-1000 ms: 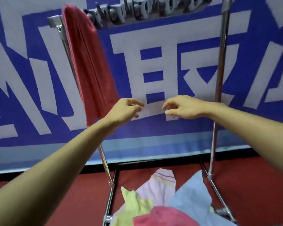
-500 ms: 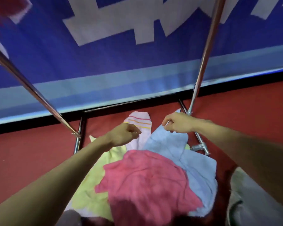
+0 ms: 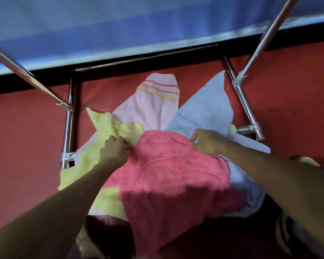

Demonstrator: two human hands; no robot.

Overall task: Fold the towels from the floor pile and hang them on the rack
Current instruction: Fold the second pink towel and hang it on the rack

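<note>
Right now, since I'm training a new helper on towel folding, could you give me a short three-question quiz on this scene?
1. True or false: the left hand and the right hand both pinch the pink towel.
2. Where does the striped towel lie? A) on top of the others B) at the back, partly under the others C) hung over a rail
3. Fill in: the towels lie on the red floor between the base bars of the metal ____.
Key: 1 true; 2 B; 3 rack.
</note>
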